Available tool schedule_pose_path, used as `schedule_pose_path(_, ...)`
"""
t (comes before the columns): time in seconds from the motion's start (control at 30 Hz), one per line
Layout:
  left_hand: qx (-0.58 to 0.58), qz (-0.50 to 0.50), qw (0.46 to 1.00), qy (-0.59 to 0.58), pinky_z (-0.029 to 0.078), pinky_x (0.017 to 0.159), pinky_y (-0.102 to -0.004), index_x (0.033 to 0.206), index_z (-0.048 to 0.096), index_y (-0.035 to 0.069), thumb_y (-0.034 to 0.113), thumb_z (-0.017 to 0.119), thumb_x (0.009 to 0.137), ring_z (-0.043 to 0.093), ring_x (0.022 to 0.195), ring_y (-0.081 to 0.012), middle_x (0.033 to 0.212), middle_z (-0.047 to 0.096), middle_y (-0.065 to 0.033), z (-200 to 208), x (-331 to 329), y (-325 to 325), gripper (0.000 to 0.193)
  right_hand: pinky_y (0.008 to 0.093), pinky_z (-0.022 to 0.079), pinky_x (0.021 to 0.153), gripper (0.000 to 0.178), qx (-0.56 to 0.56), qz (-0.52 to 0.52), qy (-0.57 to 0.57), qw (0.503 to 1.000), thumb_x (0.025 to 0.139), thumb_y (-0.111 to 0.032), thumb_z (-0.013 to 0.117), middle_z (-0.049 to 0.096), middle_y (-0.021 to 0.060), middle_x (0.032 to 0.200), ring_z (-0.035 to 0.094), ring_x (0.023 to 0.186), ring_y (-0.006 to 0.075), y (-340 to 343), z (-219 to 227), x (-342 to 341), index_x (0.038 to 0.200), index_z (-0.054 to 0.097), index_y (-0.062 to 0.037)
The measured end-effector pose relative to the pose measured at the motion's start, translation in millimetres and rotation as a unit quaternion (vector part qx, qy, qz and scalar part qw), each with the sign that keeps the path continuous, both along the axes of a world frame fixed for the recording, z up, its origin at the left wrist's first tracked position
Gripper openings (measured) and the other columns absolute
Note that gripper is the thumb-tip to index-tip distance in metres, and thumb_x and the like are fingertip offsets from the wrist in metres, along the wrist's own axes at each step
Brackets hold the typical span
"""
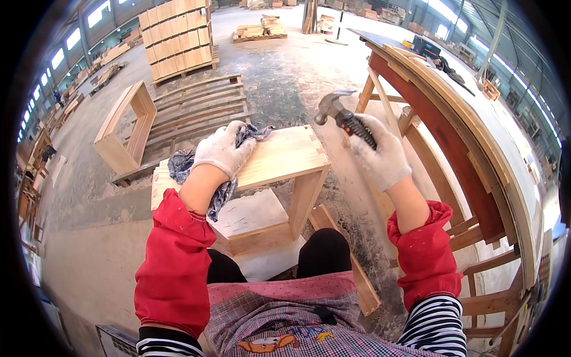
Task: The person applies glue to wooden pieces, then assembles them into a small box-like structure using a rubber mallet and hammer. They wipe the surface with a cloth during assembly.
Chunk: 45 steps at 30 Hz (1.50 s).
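Observation:
In front of my knees stands a pale wooden box frame [279, 156], its top board facing up and its inside open toward me. My left hand [226, 150], in a white work glove, rests on that top board with its fingers closed round a dark patterned rag [221, 199]; the cloth trails over the board's near edge. To the right of the box, my gloved right hand [382, 152] is raised in the air, wrapped round the black grip of a claw hammer [334, 108]. The hammer's metal head points up and left, apart from the box.
Left of the box, another wooden frame [128, 128] stands by a slatted pallet [199, 107]. Farther back is a tall stack of boards [176, 38]. A long workbench [458, 113] runs along my right. A loose plank [351, 265] lies on the floor beside my right knee.

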<state>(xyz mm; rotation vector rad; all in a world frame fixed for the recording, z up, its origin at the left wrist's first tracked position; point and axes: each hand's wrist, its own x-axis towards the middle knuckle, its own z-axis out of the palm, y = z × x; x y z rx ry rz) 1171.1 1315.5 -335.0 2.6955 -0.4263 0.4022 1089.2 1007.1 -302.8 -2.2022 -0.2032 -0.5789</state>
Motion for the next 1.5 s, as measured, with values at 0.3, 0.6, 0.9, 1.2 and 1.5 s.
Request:
schedule_pose_path(0.3, -0.008, 0.011, 1.0, 0.024, 0.047, 0.093, -0.0446, 0.126, 0.054, 0.015, 0.041, 0.059, 0.09, 0.059, 0.11, -0.0392, 0.118, 0.063, -0.02, 7, -4, -2, 0.044, 0.0355, 0.05, 0.082, 0.04, -0.008, 0.022, 0.012, 1.0, 0.087, -0.027, 0.066, 0.068, 0.0198, 0.099, 0.067, 0.09, 0.0323, 6, 2, 13, 0.121, 0.061, -0.0066)
schedule_pose_path(0.6, -0.005, -0.001, 1.0, -0.028, 0.049, 0.088, -0.0466, 0.123, 0.056, 0.018, 0.045, 0.056, 0.09, 0.062, 0.101, -0.0391, 0.109, 0.065, -0.0186, -6, -1, 1, 0.043, 0.0381, 0.05, 0.083, 0.041, -0.067, 0.016, 0.081, 0.994, 0.086, -0.026, 0.066, 0.068, 0.02, 0.096, 0.066, 0.092, 0.0342, 6, 0, 23, 0.121, 0.061, -0.0055)
schedule_pose_path(0.9, -0.001, 0.004, 1.0, 0.009, 0.046, 0.094, -0.0446, 0.126, 0.055, 0.015, 0.039, 0.06, 0.089, 0.058, 0.11, -0.0396, 0.12, 0.06, -0.0206, 4, -3, -7, 0.045, 0.0391, 0.049, 0.083, 0.039, -0.092, -0.006, -0.019, 0.996, 0.086, -0.031, 0.065, 0.068, 0.018, 0.098, 0.065, 0.093, 0.0353, -2, -19, 38, 0.118, 0.062, -0.0086)
schedule_pose_path(1.2, 0.225, -0.142, 0.95, -0.162, 0.027, 0.113, -0.0487, 0.14, 0.048, 0.014, 0.063, 0.058, 0.083, 0.034, 0.139, -0.0393, 0.148, 0.04, -0.0175, 15, 0, -34, 0.075, 0.0386, 0.048, 0.086, 0.04, 0.035, 0.008, 0.077, 0.996, 0.088, -0.029, 0.063, 0.066, 0.0192, 0.097, 0.064, 0.093, 0.0355, -8, -46, 26, 0.121, 0.059, -0.0069)
schedule_pose_path(1.5, 0.217, -0.09, 0.961, 0.147, 0.033, 0.111, -0.0449, 0.149, 0.035, 0.006, 0.077, 0.06, 0.074, 0.041, 0.135, -0.0365, 0.148, 0.041, -0.0209, 32, 9, -130, 0.106, 0.0224, 0.038, 0.048, 0.037, 0.452, 0.035, 0.149, 0.879, 0.091, -0.018, 0.062, 0.053, -0.0026, 0.074, 0.047, 0.057, 0.0054, 21, -121, -4, 0.125, 0.056, -0.0066)
